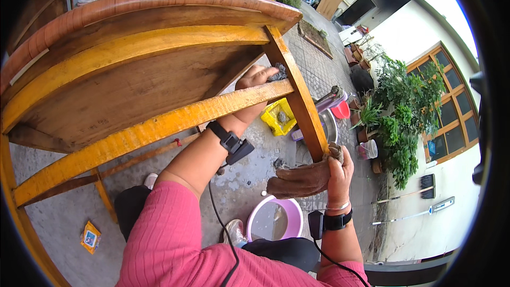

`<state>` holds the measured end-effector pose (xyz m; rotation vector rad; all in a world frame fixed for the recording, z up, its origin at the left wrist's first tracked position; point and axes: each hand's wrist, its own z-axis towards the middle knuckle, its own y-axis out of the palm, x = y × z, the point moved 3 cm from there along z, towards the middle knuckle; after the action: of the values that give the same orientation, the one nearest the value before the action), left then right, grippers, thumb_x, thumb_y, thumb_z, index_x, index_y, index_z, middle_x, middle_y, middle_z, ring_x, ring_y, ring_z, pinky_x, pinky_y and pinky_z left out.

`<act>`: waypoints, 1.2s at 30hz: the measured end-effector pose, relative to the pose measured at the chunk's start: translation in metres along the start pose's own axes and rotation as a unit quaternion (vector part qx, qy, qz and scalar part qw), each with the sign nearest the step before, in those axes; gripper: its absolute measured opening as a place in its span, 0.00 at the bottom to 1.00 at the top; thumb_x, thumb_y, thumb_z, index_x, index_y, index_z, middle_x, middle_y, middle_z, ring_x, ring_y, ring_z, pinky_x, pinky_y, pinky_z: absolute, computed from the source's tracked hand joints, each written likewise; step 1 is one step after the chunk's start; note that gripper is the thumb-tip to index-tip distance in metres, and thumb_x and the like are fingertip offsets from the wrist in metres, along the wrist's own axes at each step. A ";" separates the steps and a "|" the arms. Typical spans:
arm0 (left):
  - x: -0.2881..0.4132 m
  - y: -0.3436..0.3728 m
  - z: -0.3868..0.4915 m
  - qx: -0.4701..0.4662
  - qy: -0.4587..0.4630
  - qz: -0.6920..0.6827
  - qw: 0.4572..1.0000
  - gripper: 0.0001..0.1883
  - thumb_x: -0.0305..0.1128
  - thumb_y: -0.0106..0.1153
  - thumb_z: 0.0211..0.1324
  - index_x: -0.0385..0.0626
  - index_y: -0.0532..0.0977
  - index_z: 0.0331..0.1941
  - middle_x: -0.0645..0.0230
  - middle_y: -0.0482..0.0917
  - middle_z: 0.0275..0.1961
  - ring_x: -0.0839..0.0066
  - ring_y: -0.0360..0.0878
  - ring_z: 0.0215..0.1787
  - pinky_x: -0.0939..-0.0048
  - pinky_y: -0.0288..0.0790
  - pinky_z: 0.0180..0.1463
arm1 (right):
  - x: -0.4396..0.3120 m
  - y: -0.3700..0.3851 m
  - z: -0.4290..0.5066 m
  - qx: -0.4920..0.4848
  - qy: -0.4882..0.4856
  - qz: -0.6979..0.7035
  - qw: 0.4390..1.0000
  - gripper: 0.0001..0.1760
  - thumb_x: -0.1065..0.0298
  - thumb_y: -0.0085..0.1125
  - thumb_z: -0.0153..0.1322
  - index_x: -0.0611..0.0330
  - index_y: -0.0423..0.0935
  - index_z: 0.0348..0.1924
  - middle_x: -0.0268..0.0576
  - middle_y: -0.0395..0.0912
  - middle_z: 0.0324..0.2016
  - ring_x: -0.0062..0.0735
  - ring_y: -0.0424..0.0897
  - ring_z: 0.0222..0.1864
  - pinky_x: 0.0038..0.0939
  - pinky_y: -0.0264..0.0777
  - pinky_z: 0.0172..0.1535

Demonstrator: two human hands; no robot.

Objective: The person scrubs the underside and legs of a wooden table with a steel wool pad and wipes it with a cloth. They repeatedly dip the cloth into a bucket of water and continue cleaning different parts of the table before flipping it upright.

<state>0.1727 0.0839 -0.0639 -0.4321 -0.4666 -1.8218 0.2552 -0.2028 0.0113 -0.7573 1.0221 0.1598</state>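
Note:
A wooden table lies tipped on its side, with its tabletop underside (159, 75) and yellow-brown frame facing me. My left hand (252, 79) reaches behind the stretcher bar (159, 129) and holds a grey metal scouring pad (280, 72) against the inner side of the table leg (299, 95), near where bar and leg join. At the foot of that same leg, my right hand (341, 175) grips a damp-looking brown cloth (301, 181). Part of the cloth bunches up beside the leg's end. The left fingertips are partly hidden by the pad.
A pink-purple basin (295, 215) of murky water stands by my feet. Beyond the leg are a yellow plastic basket (275, 121), a metal basin (331, 125) and a red bowl (340, 109). A yellow wipes packet (91, 237) lies lower left; potted plants (406, 119) line the wall.

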 end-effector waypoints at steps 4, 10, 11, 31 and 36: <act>-0.017 0.014 0.031 0.144 -0.101 0.014 0.984 0.15 0.26 0.70 0.54 0.47 0.84 0.48 0.59 0.83 0.39 0.61 0.84 0.41 0.65 0.78 0.46 | -0.003 0.001 0.000 -0.011 -0.004 -0.023 1.000 0.12 0.72 0.51 0.69 0.65 0.78 0.43 0.30 0.74 0.34 0.20 0.69 0.37 0.23 0.67 0.44; -0.014 0.009 0.007 0.028 -0.054 -0.085 0.994 0.17 0.25 0.72 0.52 0.48 0.84 0.48 0.62 0.84 0.42 0.66 0.84 0.42 0.67 0.78 0.46 | -0.002 0.001 0.001 0.013 -0.012 -0.018 1.000 0.11 0.71 0.52 0.68 0.66 0.77 0.40 0.33 0.75 0.31 0.23 0.71 0.36 0.27 0.69 0.43; -0.013 0.004 0.006 -0.004 0.012 -0.118 0.993 0.18 0.25 0.72 0.52 0.48 0.84 0.48 0.62 0.84 0.42 0.66 0.84 0.43 0.67 0.78 0.47 | -0.001 0.001 0.001 0.009 -0.011 -0.019 1.000 0.11 0.70 0.52 0.68 0.66 0.77 0.40 0.34 0.74 0.31 0.23 0.70 0.35 0.27 0.69 0.43; -0.027 0.016 0.012 0.064 -0.102 -0.014 0.993 0.17 0.25 0.68 0.58 0.44 0.82 0.52 0.58 0.82 0.41 0.61 0.83 0.43 0.66 0.76 0.49 | -0.006 0.001 0.000 0.028 -0.049 -0.051 0.997 0.07 0.71 0.53 0.68 0.66 0.75 0.36 0.33 0.72 0.28 0.20 0.67 0.33 0.25 0.68 0.39; -0.031 -0.004 -0.018 -0.030 -0.137 0.048 0.989 0.17 0.25 0.68 0.56 0.47 0.83 0.51 0.59 0.82 0.41 0.61 0.83 0.44 0.65 0.77 0.49 | -0.006 0.003 0.000 0.026 -0.041 -0.032 0.998 0.07 0.72 0.53 0.68 0.66 0.75 0.36 0.33 0.72 0.28 0.21 0.67 0.33 0.26 0.68 0.39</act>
<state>0.1767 0.1012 -0.0954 -0.7397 -0.5702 -1.6944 0.2501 -0.1992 0.0149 -0.7305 0.9200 0.1081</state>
